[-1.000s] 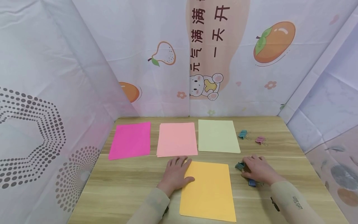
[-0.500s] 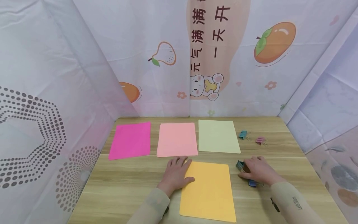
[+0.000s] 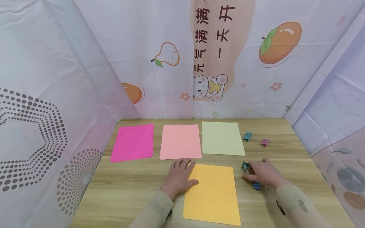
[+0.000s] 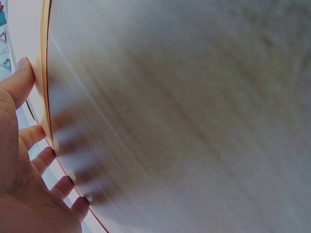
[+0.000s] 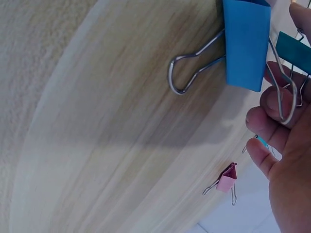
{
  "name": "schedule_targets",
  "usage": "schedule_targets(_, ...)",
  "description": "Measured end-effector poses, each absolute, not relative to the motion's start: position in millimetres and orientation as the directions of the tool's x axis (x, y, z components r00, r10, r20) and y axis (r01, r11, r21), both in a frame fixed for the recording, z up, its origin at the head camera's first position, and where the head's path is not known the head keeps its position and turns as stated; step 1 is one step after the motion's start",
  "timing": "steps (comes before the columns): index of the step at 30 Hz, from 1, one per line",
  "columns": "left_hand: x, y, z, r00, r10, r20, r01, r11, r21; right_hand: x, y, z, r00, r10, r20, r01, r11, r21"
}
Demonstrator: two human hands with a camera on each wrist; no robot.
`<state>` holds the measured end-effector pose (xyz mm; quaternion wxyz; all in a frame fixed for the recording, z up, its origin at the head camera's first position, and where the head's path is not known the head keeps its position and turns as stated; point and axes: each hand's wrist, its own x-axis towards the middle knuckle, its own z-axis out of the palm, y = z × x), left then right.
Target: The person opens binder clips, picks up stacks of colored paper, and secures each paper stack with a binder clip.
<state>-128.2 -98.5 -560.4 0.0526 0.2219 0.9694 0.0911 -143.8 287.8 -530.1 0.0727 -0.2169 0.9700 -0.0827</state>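
My left hand lies flat with spread fingers, the thumb on the left edge of the orange-yellow paper stack. In the left wrist view, the stack's thin edge shows next to the thumb. To the right of the paper, my right hand pinches a dark green binder clip between thumb and fingers. That green clip appears partly cut off in the right wrist view. A blue binder clip with its wire handles spread lies just under the right palm; in the head view the hand partly covers it.
Along the back of the wooden table lie magenta paper, pink paper and pale green paper. A teal binder clip and a pink binder clip sit at the back right. Printed curtains surround the table.
The dark green clip has turned and shifted slightly at the right fingertips, and the right thumb has moved a little left. My left hand and the papers stay in place.
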Motion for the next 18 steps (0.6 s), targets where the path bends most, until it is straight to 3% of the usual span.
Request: schedule_targets(18,-127.2,-96.8,-556.1,-0.892,0.449,-0.059,0.435,0.885,0.165,-144.6,287.4,-521.8,-0.889,-0.442,-0.114,-0.419,0.889,-0.184)
